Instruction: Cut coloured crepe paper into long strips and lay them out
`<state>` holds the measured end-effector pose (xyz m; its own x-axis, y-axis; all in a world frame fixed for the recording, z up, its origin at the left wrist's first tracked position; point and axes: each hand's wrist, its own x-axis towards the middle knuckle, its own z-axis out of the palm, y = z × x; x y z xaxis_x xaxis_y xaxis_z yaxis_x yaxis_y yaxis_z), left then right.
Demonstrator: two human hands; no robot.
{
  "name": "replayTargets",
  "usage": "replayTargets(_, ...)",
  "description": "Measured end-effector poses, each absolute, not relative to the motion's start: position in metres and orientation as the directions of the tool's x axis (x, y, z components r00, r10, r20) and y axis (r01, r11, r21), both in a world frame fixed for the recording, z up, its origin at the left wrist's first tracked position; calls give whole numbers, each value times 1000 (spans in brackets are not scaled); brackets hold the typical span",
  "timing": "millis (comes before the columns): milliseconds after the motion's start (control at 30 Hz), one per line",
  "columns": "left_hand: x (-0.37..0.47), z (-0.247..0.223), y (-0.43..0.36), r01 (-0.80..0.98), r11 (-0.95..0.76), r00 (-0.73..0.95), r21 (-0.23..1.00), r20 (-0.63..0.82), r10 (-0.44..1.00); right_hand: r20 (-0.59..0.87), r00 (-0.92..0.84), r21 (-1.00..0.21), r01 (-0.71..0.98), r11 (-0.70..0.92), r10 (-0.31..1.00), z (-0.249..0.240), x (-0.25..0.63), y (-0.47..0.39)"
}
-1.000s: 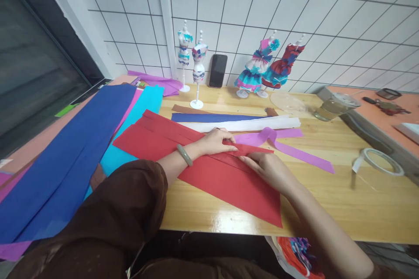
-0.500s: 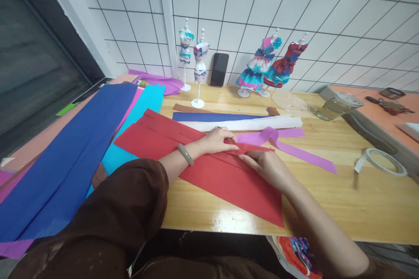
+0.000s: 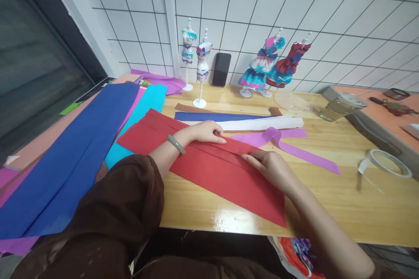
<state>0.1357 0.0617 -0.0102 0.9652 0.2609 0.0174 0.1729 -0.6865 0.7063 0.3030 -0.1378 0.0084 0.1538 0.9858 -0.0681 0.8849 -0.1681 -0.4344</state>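
I see the red paper sheet (image 3: 225, 174) lying flat, pleated along its far edge, stretching from ten o'clock to four o'clock.

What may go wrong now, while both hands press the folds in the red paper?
The left hand and right hand pin only the top edge of the red paper, so the pleats may spring open or crease crookedly. Its near corner reaches the table edge and might snag on the sleeve.
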Motion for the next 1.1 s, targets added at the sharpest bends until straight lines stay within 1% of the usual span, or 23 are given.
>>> replayTargets(167,136,-7,64,144,-694,968,706,44,246,-97,173,-439,876,-198,980,10,299,-138)
replayTargets(433,134,-1,65,149,-693,978,706,-2,209,-78,140,-470,868,-161,987,11,293,-134)
replayTargets(700,134,1,64,145,-698,979,701,3,206,-83,157,-463,868,-178,984,12,292,-133)
replayTargets(867,134,0,63,149,-690,975,708,10,220,-55,154,-474,865,-161,987,8,295,-133)
replayTargets(1100,135,0,64,141,-688,977,712,12,214,-51,135,-487,862,-143,990,9,294,-134)
